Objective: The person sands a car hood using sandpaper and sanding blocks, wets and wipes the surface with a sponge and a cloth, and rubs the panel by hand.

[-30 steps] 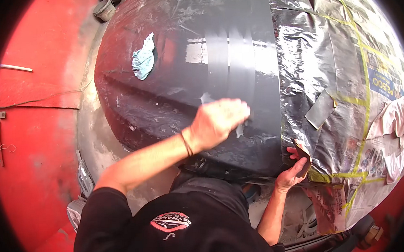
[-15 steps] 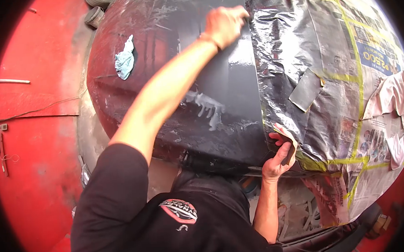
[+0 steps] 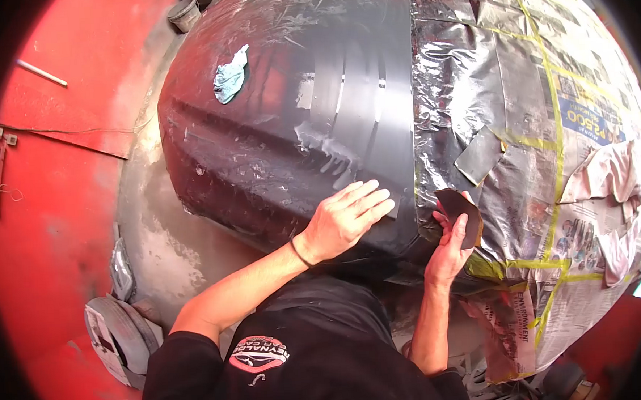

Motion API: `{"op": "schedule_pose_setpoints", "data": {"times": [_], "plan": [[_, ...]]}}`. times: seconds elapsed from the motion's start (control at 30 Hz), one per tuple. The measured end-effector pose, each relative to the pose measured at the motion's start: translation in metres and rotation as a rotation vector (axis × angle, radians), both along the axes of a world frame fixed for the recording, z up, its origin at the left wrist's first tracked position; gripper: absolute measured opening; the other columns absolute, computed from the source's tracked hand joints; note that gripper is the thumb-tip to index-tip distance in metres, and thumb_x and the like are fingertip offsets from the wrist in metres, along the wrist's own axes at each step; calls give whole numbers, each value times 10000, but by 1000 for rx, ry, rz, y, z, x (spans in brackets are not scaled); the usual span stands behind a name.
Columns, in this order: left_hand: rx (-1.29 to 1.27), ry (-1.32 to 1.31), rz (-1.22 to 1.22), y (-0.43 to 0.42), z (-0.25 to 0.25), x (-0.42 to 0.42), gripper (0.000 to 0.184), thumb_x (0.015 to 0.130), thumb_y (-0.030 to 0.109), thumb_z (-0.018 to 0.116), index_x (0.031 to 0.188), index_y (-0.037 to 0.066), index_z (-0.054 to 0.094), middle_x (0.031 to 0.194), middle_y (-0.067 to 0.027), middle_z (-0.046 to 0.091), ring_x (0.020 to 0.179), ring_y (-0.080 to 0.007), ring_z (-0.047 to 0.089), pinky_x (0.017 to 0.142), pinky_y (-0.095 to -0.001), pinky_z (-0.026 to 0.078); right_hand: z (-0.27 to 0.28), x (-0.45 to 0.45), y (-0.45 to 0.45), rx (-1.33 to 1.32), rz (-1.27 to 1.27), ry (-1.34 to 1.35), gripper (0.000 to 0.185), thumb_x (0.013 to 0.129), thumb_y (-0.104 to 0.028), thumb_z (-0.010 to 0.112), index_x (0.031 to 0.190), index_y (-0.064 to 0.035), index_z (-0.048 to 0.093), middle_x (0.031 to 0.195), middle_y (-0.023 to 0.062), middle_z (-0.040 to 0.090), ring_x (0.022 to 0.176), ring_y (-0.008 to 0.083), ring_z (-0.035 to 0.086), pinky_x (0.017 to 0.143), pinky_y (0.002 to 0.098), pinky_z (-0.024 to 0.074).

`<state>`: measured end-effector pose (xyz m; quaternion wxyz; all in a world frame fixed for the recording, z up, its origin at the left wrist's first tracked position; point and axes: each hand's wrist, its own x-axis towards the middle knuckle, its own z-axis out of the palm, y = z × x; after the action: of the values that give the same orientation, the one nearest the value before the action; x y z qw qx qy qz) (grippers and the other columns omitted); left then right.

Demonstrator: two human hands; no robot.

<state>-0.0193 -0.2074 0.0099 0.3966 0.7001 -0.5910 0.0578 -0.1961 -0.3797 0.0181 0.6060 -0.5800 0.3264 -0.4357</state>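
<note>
My left hand (image 3: 347,217) lies palm down over the lower edge of a dark car panel (image 3: 260,152), fingers stretched out and slightly spread, with nothing visible in it. A dark band on the wrist shows. To its right, my right hand (image 3: 450,247) grips a bent sheet of dark sandpaper (image 3: 462,214) between thumb and fingers, beside the seam where masking begins. The panel has glossy and dull patches and a pale whitish smear (image 3: 329,150). A light blue crumpled cloth (image 3: 231,76) rests on its left part.
Newspaper and shiny dark masking (image 3: 529,160), held with yellow tape (image 3: 552,115), covers the right side. Another dark rectangular sheet (image 3: 480,155) and a pale pink cloth (image 3: 609,174) lie on it. At left are a red wall (image 3: 61,235) and a grey round object (image 3: 125,337).
My left hand has come down from the upper panel by the masking seam to the lower edge. The right hand still holds the sandpaper, now turned more face-on. The view has shifted.
</note>
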Motion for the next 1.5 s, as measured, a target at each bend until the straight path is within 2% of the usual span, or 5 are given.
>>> {"op": "schedule_pose_setpoints", "data": {"times": [0.33,0.57,0.77,0.97,1.5], "plan": [[-46,71,139,67,-11,47,495,992,130,804,1482,108,739,1589,-144,683,1590,-367,537,1371,-608,295,47,46,-1,-298,197,412,411,1239,-209,517,1612,-62,606,1564,103,689,1322,250,710,1100,388,565],[-2,-51,770,107,-40,267,540,1105,237,718,1603,56,611,1721,-192,537,1653,-413,418,1353,-594,292,26,138,-22,-1123,217,726,733,892,103,707,1599,-66,611,1557,165,679,1432,385,634,1235,475,500],[145,117,809,98,-105,378,710,1144,523,599,1722,140,447,1782,-146,461,1687,-389,356,1342,-692,209,14,139,-10,-1202,286,1192,769,1027,-310,731,1727,-129,469,1800,58,453,1716,429,269,1317,825,17],[129,114,812,95,-103,371,708,1152,580,556,1720,171,447,1766,-102,491,1691,-360,359,1339,-726,178,18,199,-45,-1206,244,1402,712,1175,-540,477,1763,-145,404,1851,42,355,1734,476,143,1288,856,14],[143,44,811,93,-100,372,825,1093,640,639,1723,149,430,1748,-124,504,1682,-361,372,1337,-705,201,14,209,-71,-1338,407,1221,636,1189,-436,464,1784,-224,387,1824,22,422,1735,481,154,1299,839,-30]]}}
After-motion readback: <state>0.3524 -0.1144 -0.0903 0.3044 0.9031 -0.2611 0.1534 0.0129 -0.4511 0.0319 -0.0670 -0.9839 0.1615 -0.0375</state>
